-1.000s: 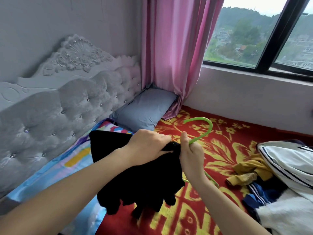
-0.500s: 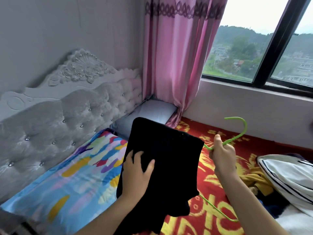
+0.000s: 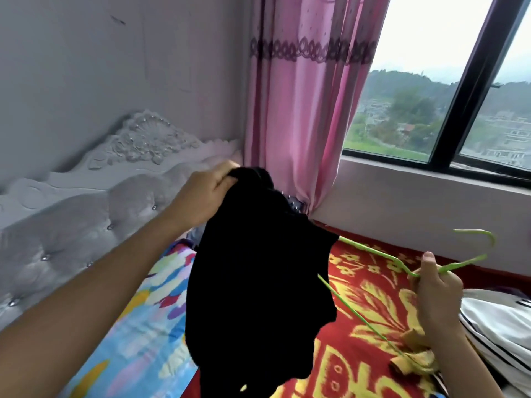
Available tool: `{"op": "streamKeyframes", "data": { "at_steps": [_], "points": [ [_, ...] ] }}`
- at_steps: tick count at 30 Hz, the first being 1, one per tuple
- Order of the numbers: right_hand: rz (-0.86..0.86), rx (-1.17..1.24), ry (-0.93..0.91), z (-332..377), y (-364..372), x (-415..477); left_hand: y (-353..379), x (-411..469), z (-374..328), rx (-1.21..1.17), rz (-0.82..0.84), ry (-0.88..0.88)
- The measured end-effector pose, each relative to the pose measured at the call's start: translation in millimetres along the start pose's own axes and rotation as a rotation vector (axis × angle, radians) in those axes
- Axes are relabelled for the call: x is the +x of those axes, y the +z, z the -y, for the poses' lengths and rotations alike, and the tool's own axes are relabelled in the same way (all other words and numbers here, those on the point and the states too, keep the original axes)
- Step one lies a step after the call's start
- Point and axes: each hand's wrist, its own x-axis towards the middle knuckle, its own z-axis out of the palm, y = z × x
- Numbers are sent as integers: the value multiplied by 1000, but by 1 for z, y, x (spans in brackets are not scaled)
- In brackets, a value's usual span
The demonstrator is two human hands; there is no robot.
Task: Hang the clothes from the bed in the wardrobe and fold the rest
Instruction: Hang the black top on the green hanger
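The left hand [image 3: 208,193] pinches the top of a black garment [image 3: 253,282], which hangs above the middle of the bed [image 3: 365,300]. The right hand [image 3: 436,294] is curled round the neck of a green hanger [image 3: 373,250], held above the bed's window side; the hanger's far end meets the garment's edge. A yellow garment [image 3: 413,361] and a white striped garment [image 3: 502,326] lie on the bed at that side

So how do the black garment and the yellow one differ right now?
The black garment hangs in the air, gripped at its top by the left hand; the yellow garment lies crumpled on the red blanket. The black garment is dark and plain, the yellow garment bright. Both are unfolded clothes.
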Motion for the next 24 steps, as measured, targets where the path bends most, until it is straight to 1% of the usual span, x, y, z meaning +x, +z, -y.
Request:
{"op": "streamKeyframes", "data": {
  "at_steps": [1,3,4,5,6,8,9,10,11,12,13,14,15,16,17,19,20,21,22,24],
  "points": [
    [-1,29,42,-1,2,-2,-2,8,-8,-140,26,-29],
    [49,35,54,-1,11,-12,-2,20,-18,-379,159,-107],
    [60,18,22,0,16,-16,-2,25,-21,-432,227,-112],
    [52,4,-23,2,19,-20,-5,29,-24,-429,278,-94],
    [27,-9,-60,7,22,-21,-9,33,-26,-393,314,-69],
    [6,-6,-77,14,25,-22,-14,39,-27,-282,382,-12],
    [23,25,-58,16,28,-25,-13,41,-26,-167,416,25],
    [38,69,-23,15,31,-29,-10,41,-25,13,423,79],
    [44,122,15,14,34,-32,-8,39,-22,204,405,124],
    [45,170,54,14,37,-34,-7,37,-18,315,387,142],
    [43,205,83,14,39,-34,-9,35,-14,329,384,133],
    [36,220,92,16,40,-34,-13,32,-12,230,390,110],
    [31,208,75,17,40,-33,-16,30,-13,75,400,94],
    [30,176,31,20,42,-32,-16,29,-15,9,403,118],
    [35,133,-25,21,45,-32,-12,28,-18,75,426,176],
    [50,43,-115,26,51,-35,9,24,-23,475,593,277],
    [56,12,-129,27,54,-39,23,18,-24,644,679,297],
    [57,-2,-121,26,55,-42,38,10,-22,727,731,306],
    [54,-8,-98,24,54,-43,50,-1,-20,725,715,313],
    [38,-23,-68,22,50,-44,66,-25,-13,647,601,344]
  ]
}}
